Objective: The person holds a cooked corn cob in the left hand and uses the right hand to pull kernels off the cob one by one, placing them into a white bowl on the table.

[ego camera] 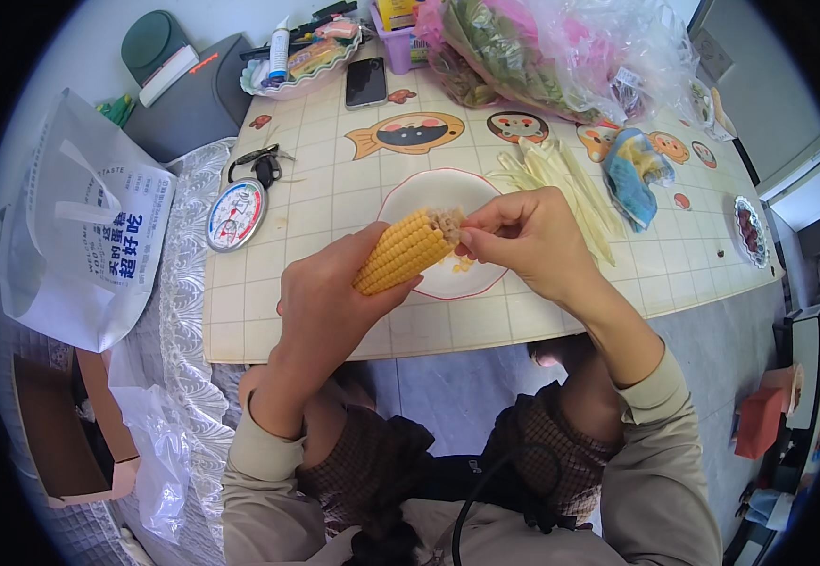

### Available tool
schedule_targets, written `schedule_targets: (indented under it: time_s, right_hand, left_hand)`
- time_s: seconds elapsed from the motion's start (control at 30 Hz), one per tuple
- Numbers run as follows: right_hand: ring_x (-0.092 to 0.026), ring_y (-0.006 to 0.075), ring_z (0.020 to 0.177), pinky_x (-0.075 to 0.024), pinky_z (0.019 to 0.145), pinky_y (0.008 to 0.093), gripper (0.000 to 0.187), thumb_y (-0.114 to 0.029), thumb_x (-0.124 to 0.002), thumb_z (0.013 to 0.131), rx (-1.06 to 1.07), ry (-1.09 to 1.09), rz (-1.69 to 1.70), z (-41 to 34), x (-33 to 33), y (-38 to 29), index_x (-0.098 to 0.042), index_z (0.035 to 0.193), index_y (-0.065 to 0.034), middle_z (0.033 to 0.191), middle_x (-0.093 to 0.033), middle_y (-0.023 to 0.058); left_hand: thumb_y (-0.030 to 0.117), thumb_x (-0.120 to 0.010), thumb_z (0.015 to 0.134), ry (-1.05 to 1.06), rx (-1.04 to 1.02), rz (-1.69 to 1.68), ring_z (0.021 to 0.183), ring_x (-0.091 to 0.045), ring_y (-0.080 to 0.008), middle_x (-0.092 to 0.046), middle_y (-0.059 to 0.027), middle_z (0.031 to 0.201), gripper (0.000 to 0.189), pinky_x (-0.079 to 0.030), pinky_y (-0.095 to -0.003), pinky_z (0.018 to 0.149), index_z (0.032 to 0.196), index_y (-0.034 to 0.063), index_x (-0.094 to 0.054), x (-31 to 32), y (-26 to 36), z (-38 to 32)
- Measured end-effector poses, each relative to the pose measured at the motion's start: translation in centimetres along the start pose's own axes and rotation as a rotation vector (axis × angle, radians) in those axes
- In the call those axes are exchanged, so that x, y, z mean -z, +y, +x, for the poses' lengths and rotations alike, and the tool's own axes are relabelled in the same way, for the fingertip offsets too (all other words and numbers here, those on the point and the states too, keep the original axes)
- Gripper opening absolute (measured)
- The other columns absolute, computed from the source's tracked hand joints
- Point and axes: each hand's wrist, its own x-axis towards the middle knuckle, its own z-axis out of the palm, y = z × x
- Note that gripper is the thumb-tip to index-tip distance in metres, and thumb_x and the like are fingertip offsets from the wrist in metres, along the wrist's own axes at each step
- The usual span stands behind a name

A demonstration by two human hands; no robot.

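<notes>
My left hand is wrapped around the lower part of a husked ear of yellow corn, tilted up to the right. At its upper right end a patch of bare cob shows where kernels are gone. There the thumb and forefinger of my right hand pinch the cob's end; whether a loose kernel is between them is hidden. Beneath both hands stands a white bowl with a red rim, and a few loose kernels lie in it. Pale corn husks are spread just beyond my right hand.
A crumpled blue cloth lies right of the husks. Plastic bags of leafy greens fill the table's back. At left are a round dial gauge, keys and a phone. A small dish sits near the right edge.
</notes>
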Motion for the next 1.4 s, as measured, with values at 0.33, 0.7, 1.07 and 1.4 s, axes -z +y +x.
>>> schedule_targets:
  time_s: [0.33,0.7,1.07,1.4]
  right_hand:
    - [-0.067,0.0117,0.068,-0.0506,0.061,0.0217,0.012,-0.005,-0.068,0.085,-0.095,-0.015,0.11,-0.09,-0.19,-0.29,-0.068,0.089,0.0061,0.077,-0.07,0.0115]
    - [-0.065,0.0116,0.067,-0.0493,0.061,0.022,0.011,-0.005,-0.067,0.085,-0.118,-0.015,0.193,-0.11,-0.24,-0.39,-0.068,0.091,0.0044,0.077,-0.07,0.0111]
    - [-0.064,0.0132,0.069,-0.0492,0.064,0.0233,0.012,-0.011,-0.065,0.088,-0.154,-0.025,0.371,0.17,-0.19,0.22,-0.069,0.089,0.0012,0.078,-0.069,0.0105]
    - [-0.066,0.0135,0.071,-0.0524,0.068,0.0234,0.018,-0.014,-0.067,0.086,-0.199,-0.027,0.499,0.39,0.29,0.31,-0.068,0.09,0.004,0.082,-0.07,0.0125]
  left_hand:
    - [0.02,-0.082,0.069,-0.028,0.014,-0.087,0.074,-0.069,-0.0246,-0.069,-0.0148,0.086,0.048,-0.054,-0.0313,0.066,0.109,0.0002,-0.064,0.08,-0.33,-0.07]
    - [0.014,-0.08,0.072,-0.11,0.086,-0.166,0.075,-0.068,-0.0154,-0.071,-0.012,0.088,0.047,-0.053,-0.0263,0.07,0.112,-0.003,-0.063,0.34,-0.42,0.06]
    - [0.022,-0.081,0.073,-0.105,0.157,-0.288,0.071,-0.07,-0.0219,-0.07,-0.0153,0.083,0.046,-0.053,-0.0296,0.065,0.107,-0.0024,-0.064,0.11,-0.12,0.27]
    - [0.024,-0.081,0.074,-0.137,0.25,-0.37,0.073,-0.067,-0.0137,-0.07,-0.0122,0.085,0.048,-0.052,-0.0267,0.067,0.11,-0.0034,-0.063,0.14,-0.33,0.26]
